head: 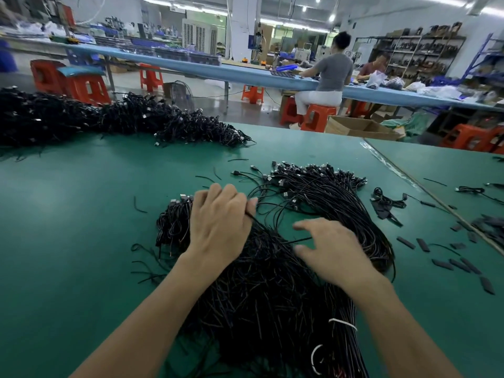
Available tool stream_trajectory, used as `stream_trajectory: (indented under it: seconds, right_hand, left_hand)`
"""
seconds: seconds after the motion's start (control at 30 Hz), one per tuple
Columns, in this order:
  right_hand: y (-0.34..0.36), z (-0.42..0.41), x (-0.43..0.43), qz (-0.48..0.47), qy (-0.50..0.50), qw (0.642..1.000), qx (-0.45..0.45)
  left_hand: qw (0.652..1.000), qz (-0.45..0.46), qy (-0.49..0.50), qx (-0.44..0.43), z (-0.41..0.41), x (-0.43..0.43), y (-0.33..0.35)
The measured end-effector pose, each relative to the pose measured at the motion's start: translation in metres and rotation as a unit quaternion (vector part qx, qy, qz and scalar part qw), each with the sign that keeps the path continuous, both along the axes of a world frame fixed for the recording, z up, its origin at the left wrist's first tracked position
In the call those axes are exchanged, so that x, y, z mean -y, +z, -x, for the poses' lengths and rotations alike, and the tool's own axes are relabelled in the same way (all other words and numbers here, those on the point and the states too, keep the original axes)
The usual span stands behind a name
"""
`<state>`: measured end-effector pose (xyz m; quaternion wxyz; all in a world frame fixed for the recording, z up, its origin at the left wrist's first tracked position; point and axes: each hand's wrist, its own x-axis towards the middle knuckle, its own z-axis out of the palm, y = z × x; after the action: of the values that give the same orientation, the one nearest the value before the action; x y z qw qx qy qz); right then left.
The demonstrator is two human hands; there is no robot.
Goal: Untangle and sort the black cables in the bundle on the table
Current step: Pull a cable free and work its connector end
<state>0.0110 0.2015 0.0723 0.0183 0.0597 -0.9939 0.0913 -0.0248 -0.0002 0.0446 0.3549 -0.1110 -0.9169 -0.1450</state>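
Head view: our left hand (219, 225) pinches one cable (301, 239) from the bundle (261, 290), lying at six o'clock on the table (81, 219). Our right hand (330, 249), spread and holding nothing, should press the bundle while we draw slowly.

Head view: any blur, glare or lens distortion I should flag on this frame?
Head view: the right hand is motion-blurred, the left hand and cable bundle sharp; wide-angle bend curves the long blue bench; glare streaks the green table by its seam; ceiling lights blown out.
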Motion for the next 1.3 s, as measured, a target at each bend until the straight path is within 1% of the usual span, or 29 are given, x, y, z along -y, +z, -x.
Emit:
stream_trajectory:
  seconds: [0.03, 0.1, 0.17, 0.27, 0.33, 0.37, 0.4, 0.43, 0.47, 0.5, 0.53, 0.57, 0.6, 0.63, 0.67, 0.73, 0.8, 0.83, 0.9, 0.97, 1.07, 1.13, 1.17, 1.23, 1.3]
  right_hand:
    - [0.002, -0.003, 0.013, 0.018, 0.056, 0.998, -0.004]
    - [0.002, -0.006, 0.035, 0.121, 0.121, 0.985, 0.018]
    - [0.0, -0.008, 0.047, 0.195, 0.106, 0.974, 0.036]
    - [-0.004, -0.01, 0.048, 0.278, 0.077, 0.957, 0.014]
    - [-0.002, -0.011, 0.047, 0.333, 0.061, 0.938, -0.075]
    - [-0.001, -0.01, 0.044, 0.344, 0.047, 0.929, -0.13]
    - [-0.001, -0.009, 0.039, 0.353, 0.026, 0.92, -0.172]
    - [0.0, -0.007, 0.032, 0.356, -0.001, 0.914, -0.194]
    - [0.0, -0.004, 0.023, 0.348, -0.028, 0.917, -0.193]
    - [0.0, -0.002, 0.014, 0.324, -0.054, 0.929, -0.171]
    - [-0.002, 0.0, 0.004, 0.282, -0.078, 0.947, -0.132]
    - [-0.004, 0.002, -0.004, 0.228, -0.096, 0.965, -0.087]
    - [-0.007, 0.002, -0.009, 0.172, -0.102, 0.979, -0.044]
    - [-0.01, 0.002, -0.01, 0.128, -0.095, 0.987, -0.004]
    - [-0.012, 0.001, -0.008, 0.11, -0.078, 0.99, 0.036]
    - [-0.016, -0.002, 0.002, 0.141, -0.024, 0.984, 0.106]
    - [-0.022, -0.005, 0.014, 0.204, 0.013, 0.969, 0.136]
    - [-0.025, -0.005, 0.019, 0.234, 0.019, 0.962, 0.139]
    - [-0.032, -0.007, 0.024, 0.286, 0.022, 0.948, 0.139]
    - [-0.037, -0.008, 0.024, 0.311, 0.022, 0.942, 0.126]
    - [-0.039, -0.009, 0.023, 0.31, 0.034, 0.948, 0.069]
    - [-0.037, -0.008, 0.025, 0.281, 0.076, 0.956, 0.027]
    - [-0.036, -0.008, 0.026, 0.266, 0.09, 0.96, 0.001]
    - [-0.032, -0.009, 0.026, 0.282, 0.093, 0.954, -0.04]
    - [-0.028, -0.011, 0.024, 0.304, 0.091, 0.946, -0.063]
  left_hand:
    - [1.0, 0.02, 0.0, 0.008, -0.001, -0.005, -0.001]
    - [0.999, 0.045, 0.007, 0.025, -0.001, -0.012, -0.002]
    - [0.998, 0.052, 0.007, 0.026, 0.0, -0.012, -0.005]
    - [0.999, 0.012, -0.027, 0.02, 0.0, -0.004, -0.009]
    - [0.997, -0.043, -0.047, 0.04, 0.003, 0.003, -0.011]
    - [0.994, -0.081, -0.049, 0.063, 0.007, 0.007, -0.013]
    - [0.984, -0.138, -0.056, 0.096, 0.011, 0.011, -0.012]
    - [0.964, -0.221, -0.074, 0.129, 0.014, 0.016, -0.011]
    - [0.935, -0.306, -0.097, 0.15, 0.016, 0.021, -0.009]
    - [0.915, -0.363, -0.105, 0.145, 0.018, 0.026, -0.008]
    - [0.914, -0.374, -0.102, 0.122, 0.018, 0.03, -0.006]
    - [0.927, -0.347, -0.098, 0.103, 0.016, 0.033, -0.004]
    - [0.94, -0.309, -0.107, 0.102, 0.014, 0.034, -0.003]
    - [0.946, -0.271, -0.125, 0.123, 0.011, 0.033, -0.002]
    - [0.948, -0.235, -0.146, 0.155, 0.009, 0.03, -0.003]
    - [0.951, -0.164, -0.161, 0.208, 0.006, 0.023, -0.006]
    - [0.947, -0.137, -0.167, 0.24, 0.002, 0.017, -0.009]
    - [0.939, -0.146, -0.177, 0.255, 0.0, 0.016, -0.01]
    - [0.917, -0.197, -0.21, 0.277, -0.003, 0.016, -0.012]
    - [0.901, -0.231, -0.231, 0.285, -0.004, 0.018, -0.014]
    - [0.888, -0.226, -0.274, 0.292, -0.007, 0.016, -0.016]
    - [0.873, -0.233, -0.32, 0.283, -0.008, 0.015, -0.016]
    - [0.863, -0.254, -0.337, 0.279, -0.008, 0.014, -0.017]
    - [0.843, -0.313, -0.345, 0.268, -0.008, 0.015, -0.018]
    - [0.842, -0.345, -0.316, 0.269, -0.009, 0.016, -0.018]
